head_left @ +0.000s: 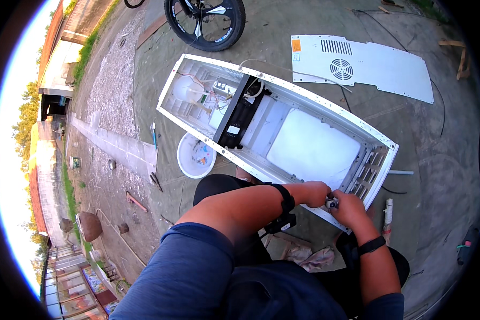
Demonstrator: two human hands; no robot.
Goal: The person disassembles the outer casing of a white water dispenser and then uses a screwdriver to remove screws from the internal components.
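Observation:
A long white metal appliance cabinet [325, 90] lies opened on the ground before me. Inside it are a white panel [313, 144], a black crosspiece [241, 117] and wiring at the far left end. Over the cabinet's near edge, toward its slotted right end, my two hands meet. My left hand [316, 193] is closed, and my right hand [352, 209] is wrapped round from the other side. Between them shows a small silvery metal tool [332, 203]; its kind is mostly hidden by my fingers. Both hands appear to grip it.
A white bucket [189, 160] with small bits inside stands left of the cabinet. Behind lie a white vented panel [368, 69] and a bicycle wheel [207, 21]. Hand tools, among them pliers [156, 182] and a red-handled tool [136, 201], lie at left. A wrapped roll [388, 213] is at right.

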